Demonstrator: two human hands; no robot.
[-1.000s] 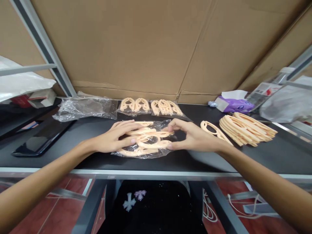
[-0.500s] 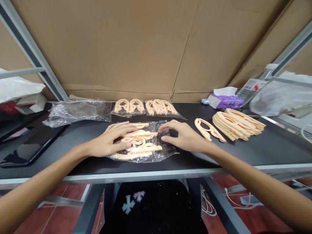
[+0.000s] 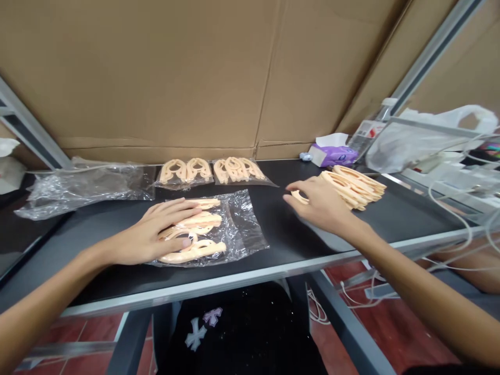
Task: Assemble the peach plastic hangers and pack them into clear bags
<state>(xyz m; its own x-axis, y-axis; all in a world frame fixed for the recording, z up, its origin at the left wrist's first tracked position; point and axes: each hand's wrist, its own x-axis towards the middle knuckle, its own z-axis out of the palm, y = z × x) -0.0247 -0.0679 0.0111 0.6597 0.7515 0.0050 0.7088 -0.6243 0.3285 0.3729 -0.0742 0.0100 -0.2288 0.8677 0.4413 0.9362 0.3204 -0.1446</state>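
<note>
My left hand (image 3: 156, 237) lies with spread fingers on a clear plastic bag (image 3: 250, 224), pressing it to the table. Inside the bag are several cream-coloured folding hangers (image 3: 199, 252), partly covered by that hand. My right hand (image 3: 322, 205) hovers palm down over a loose folding hanger (image 3: 300, 196), most of which it hides. Thumb and forefinger are bent but apart, with a bit of this hanger showing between them; whether they touch it I cannot tell. Just beyond the hand lies a stack of the same hangers (image 3: 359, 187).
Two bagged sets of hangers, a left one (image 3: 185, 172) and a right one (image 3: 238, 171), lie along the cardboard wall (image 3: 156, 78). Crumpled clear bags (image 3: 94, 182) are at left. A purple tissue pack (image 3: 339, 154), a plastic bottle (image 3: 369, 130) and white cables (image 3: 445, 203) are at right.
My right hand has left the bag and moved right to the loose hanger. The left hand remains on the bag, whose right side now lies flatter. The view has swung to the right.
</note>
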